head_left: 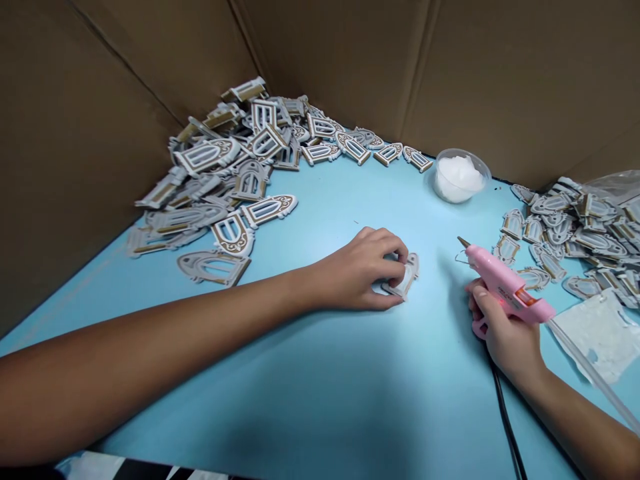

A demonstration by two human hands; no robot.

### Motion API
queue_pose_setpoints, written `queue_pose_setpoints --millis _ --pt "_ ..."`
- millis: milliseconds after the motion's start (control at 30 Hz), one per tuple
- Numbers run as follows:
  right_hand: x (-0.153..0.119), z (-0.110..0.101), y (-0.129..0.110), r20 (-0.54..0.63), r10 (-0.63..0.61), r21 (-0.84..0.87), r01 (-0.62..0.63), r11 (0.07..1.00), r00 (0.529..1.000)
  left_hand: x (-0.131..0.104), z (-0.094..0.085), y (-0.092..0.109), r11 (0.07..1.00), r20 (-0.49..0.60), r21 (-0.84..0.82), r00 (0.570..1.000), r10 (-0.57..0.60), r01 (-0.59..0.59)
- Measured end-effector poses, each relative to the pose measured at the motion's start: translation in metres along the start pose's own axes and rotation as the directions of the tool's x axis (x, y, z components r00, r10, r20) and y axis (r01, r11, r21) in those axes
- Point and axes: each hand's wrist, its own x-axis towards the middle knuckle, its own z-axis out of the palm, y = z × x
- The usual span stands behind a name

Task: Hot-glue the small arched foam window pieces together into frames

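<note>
My left hand (367, 268) is curled over a small arched window piece (412, 270) in the middle of the blue table, its fingers and thumb at the piece's edges. Part of that piece is covered by the fingers. In my right hand (510, 337) is a pink hot glue gun (505, 280), gripped by the handle with its nozzle angled up and to the left. A clear glue stick (593, 370) sticks out of the gun's back end. The nozzle is apart from the window piece.
A heap of white-and-gold arched window pieces (210, 155) lies at the left back, and another pile (597, 223) at the right. A clear tub (486, 175) holds white material. Cardboard walls (340, 60) enclose the table. A black cord (506, 413) runs down from the gun.
</note>
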Motion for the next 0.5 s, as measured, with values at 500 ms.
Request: queue_pose_setpoints --millis 500 --pt "0.0 0.003 -0.023 0.183 -0.548 -0.007 0.558 0.83 0.816 0.005 -0.018 -0.008 0.947 0.048 0.072 0.947 -0.318 0.314"
